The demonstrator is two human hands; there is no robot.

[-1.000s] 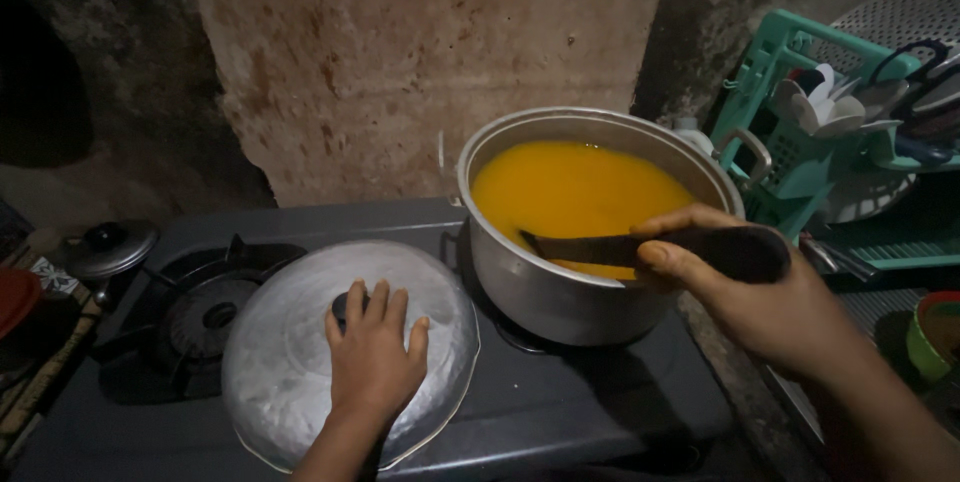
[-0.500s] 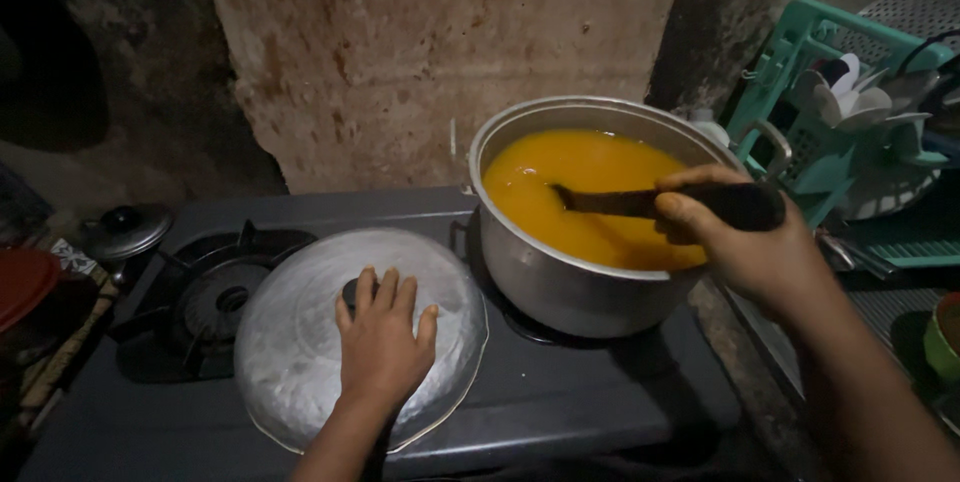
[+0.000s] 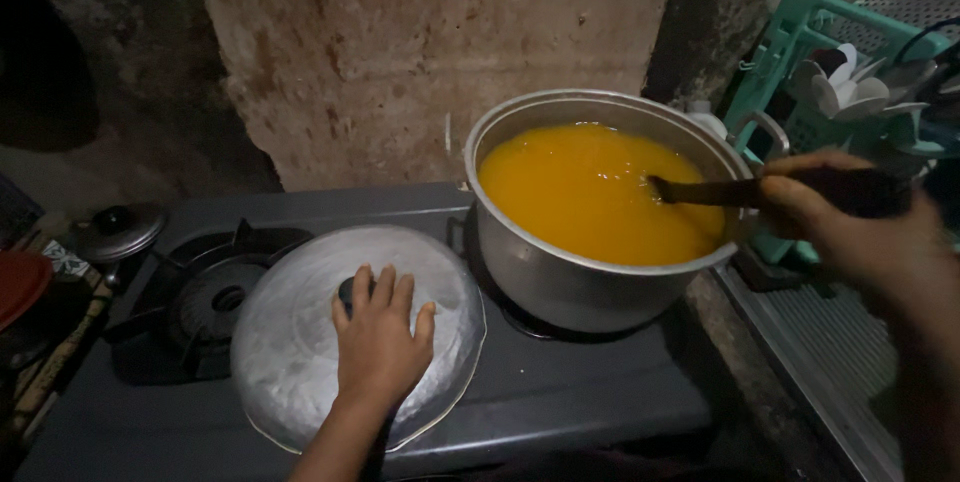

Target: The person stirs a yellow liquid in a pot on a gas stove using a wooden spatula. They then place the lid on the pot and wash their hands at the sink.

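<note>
The left hand (image 3: 380, 337) lies flat, fingers spread, on the round metal lid (image 3: 300, 342) on the stove (image 3: 560, 392). The right hand (image 3: 850, 232) grips a dark spoon (image 3: 700, 192) dipped in the pot (image 3: 560, 282) of orange soup.

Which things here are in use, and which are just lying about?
In use: left hand flat on the metal lid; right hand holding the dark ladle in the pot of orange liquid.

Lying about: small lid, green rack, free burner.
</note>
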